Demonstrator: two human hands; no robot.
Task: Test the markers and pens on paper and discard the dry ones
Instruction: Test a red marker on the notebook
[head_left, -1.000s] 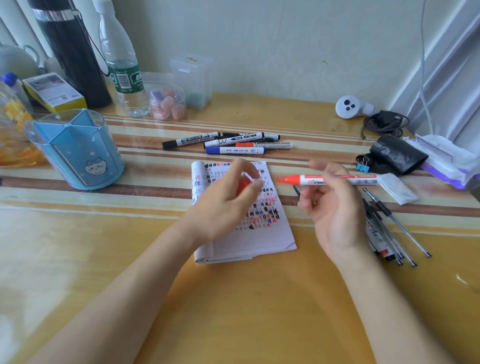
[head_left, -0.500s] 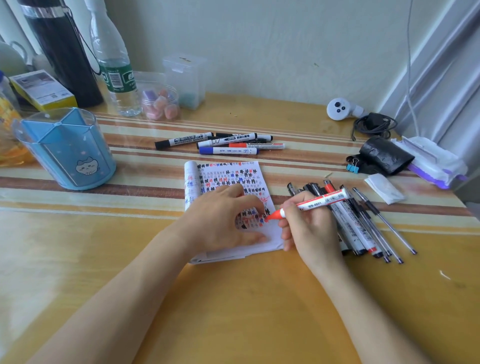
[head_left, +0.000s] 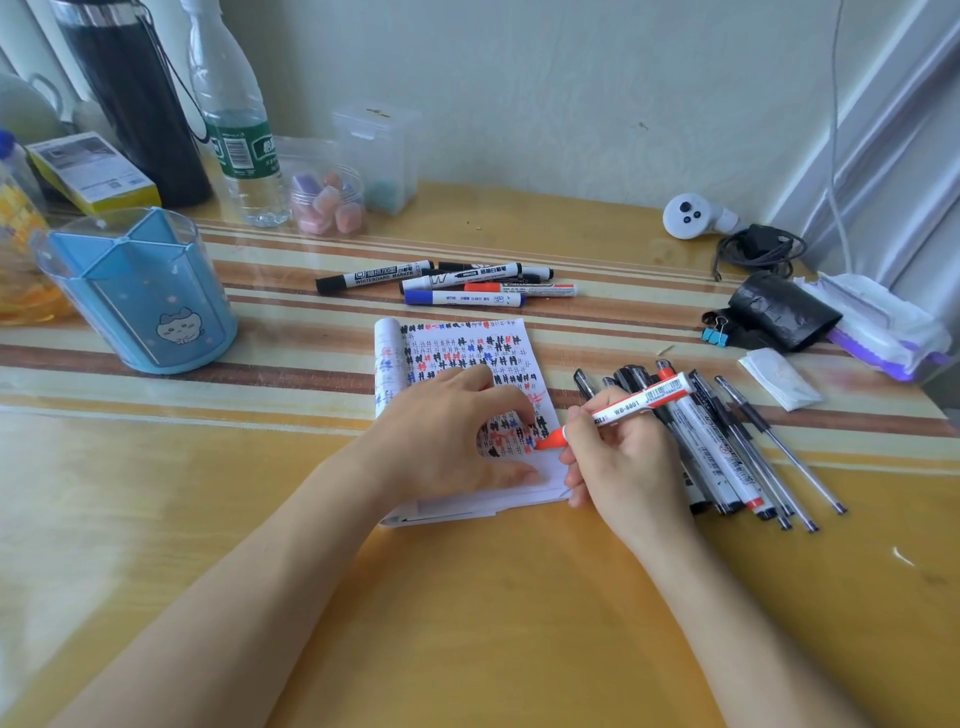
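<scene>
Right hand (head_left: 623, 467) pinches the marker (head_left: 639, 402), tip near the pad (head_left: 467, 338)'s right edge, pens (head_left: 727, 457) crowding just beside. Left hand (head_left: 441, 436) arches on the pad, grip unclear. Bare tabletop (head_left: 493, 623) in front.

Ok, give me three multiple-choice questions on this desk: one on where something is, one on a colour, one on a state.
1. Where does the blue pen holder stand on the desk?
A) at the left
B) at the right edge
C) in the middle, nearest the person

2. What colour is the tip end of the marker in the right hand?
A) blue
B) black
C) red

3. That marker is:
A) capped
B) uncapped, tip down on the notepad
C) lying loose on the desk

Answers:
1 A: it stands well to the left of the notepad.
2 C: the tip end shows red.
3 B: no cap covers the tip, which meets the scribbled page.
</scene>
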